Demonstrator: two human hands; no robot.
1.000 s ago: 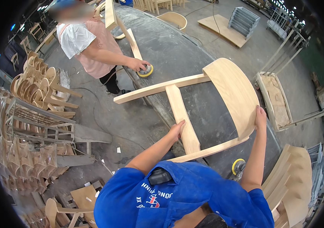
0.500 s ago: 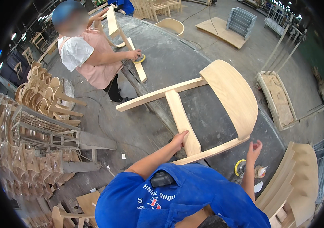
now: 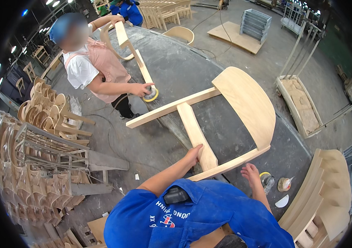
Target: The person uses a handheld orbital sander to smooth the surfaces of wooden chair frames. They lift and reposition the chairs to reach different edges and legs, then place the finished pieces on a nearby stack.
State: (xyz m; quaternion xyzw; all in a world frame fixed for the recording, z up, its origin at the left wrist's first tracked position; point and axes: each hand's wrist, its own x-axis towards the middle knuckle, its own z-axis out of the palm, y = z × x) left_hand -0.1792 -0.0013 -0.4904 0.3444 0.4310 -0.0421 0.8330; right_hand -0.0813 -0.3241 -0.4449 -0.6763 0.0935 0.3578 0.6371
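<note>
A pale wooden chair frame (image 3: pixel 248 109) lies on the dark worktable (image 3: pixel 235 130). Its curved backrest points to the right and two long legs reach left, joined by a crossrail (image 3: pixel 193 130). My left hand (image 3: pixel 194 154) grips the near end of that rail, thumb on top. Beside the near leg, my right hand (image 3: pixel 251 172) holds nothing, its fingers loosely apart; whether it touches the wood I cannot tell. A disc sander (image 3: pixel 267 182) rests just right of this hand, followed by a small open pot (image 3: pixel 284 184) and a white half-round piece (image 3: pixel 282 201).
Across the table a co-worker (image 3: pixel 101 66) runs a yellow-rimmed sander (image 3: pixel 151 95) on another chair frame (image 3: pixel 143 68). Curved wooden panels (image 3: pixel 324 186) are stacked at my right. To the left stand a metal rack (image 3: pixel 52 142) and stacked chair parts (image 3: pixel 46 105). A wheeled trolley (image 3: pixel 299 105) is beyond the table.
My right hand has moved left and nearer, from beside the backrest's end to the near leg. My left hand keeps its hold. The co-worker's sander has travelled toward the leg's near end.
</note>
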